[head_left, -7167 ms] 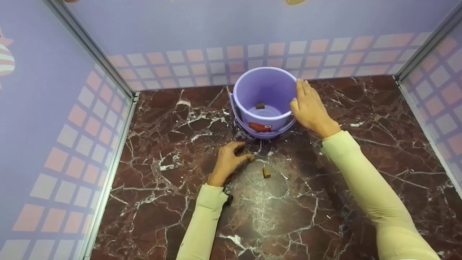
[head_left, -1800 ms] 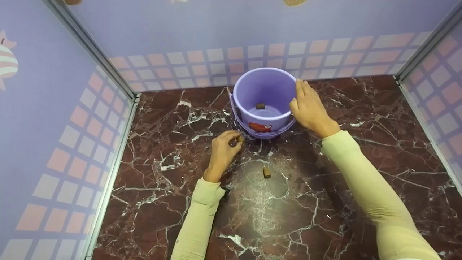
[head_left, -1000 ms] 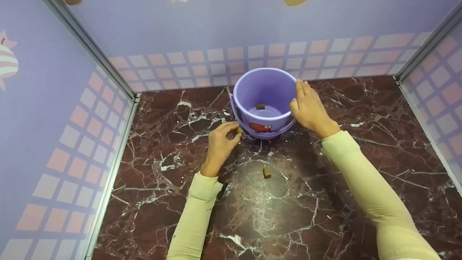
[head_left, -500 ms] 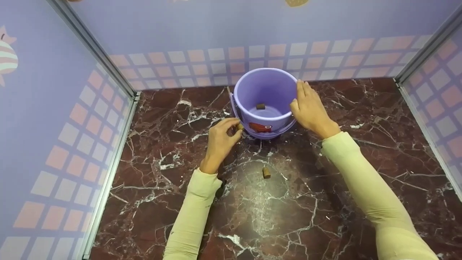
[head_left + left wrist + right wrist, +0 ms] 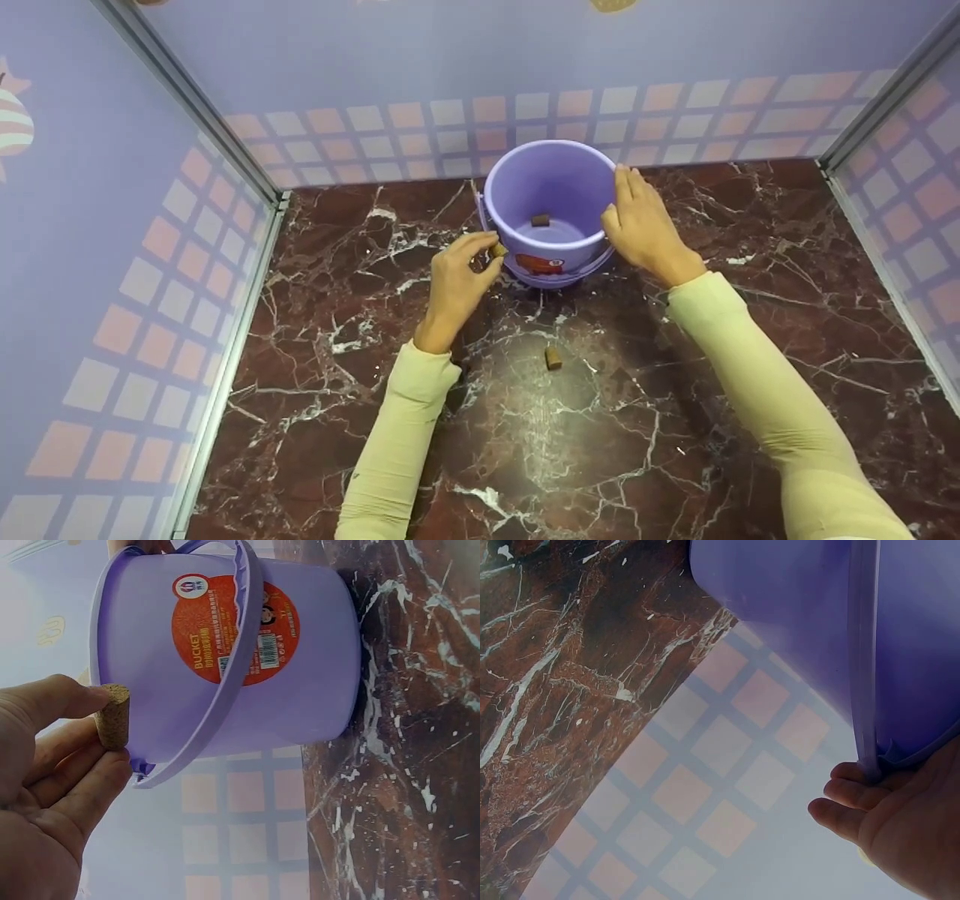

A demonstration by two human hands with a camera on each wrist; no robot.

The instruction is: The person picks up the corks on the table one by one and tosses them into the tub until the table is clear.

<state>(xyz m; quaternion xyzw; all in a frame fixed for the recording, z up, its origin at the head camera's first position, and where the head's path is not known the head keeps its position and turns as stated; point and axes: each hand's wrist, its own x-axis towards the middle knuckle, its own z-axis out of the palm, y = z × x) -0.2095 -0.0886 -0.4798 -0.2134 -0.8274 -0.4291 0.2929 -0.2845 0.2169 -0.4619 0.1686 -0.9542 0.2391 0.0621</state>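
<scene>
Between its thumb and fingers, my left hand point(image 5: 459, 289) pinches a small cork stopper point(image 5: 114, 718), held just outside the left side of the purple bucket point(image 5: 551, 195). My right hand point(image 5: 649, 229) grips the bucket's right rim; the right wrist view shows its fingers by the handle joint. One cork point(image 5: 540, 220) lies on the bucket floor. Another cork point(image 5: 553, 358) lies on the marbled surface in front of the bucket. The bucket stands upright with its handle point(image 5: 229, 682) hanging down the front across a red label point(image 5: 202, 630).
Purple panels patterned with pink and white squares, a back wall point(image 5: 360, 75) and two side walls, enclose the dark red marbled tabletop point(image 5: 337, 420). The bucket stands close to the back wall. Metal edging point(image 5: 217, 397) runs along the left side.
My left hand has picked up a cork from the tabletop, moved it to the bucket's left side and raised it up along the wall. My right hand has stayed on the rim.
</scene>
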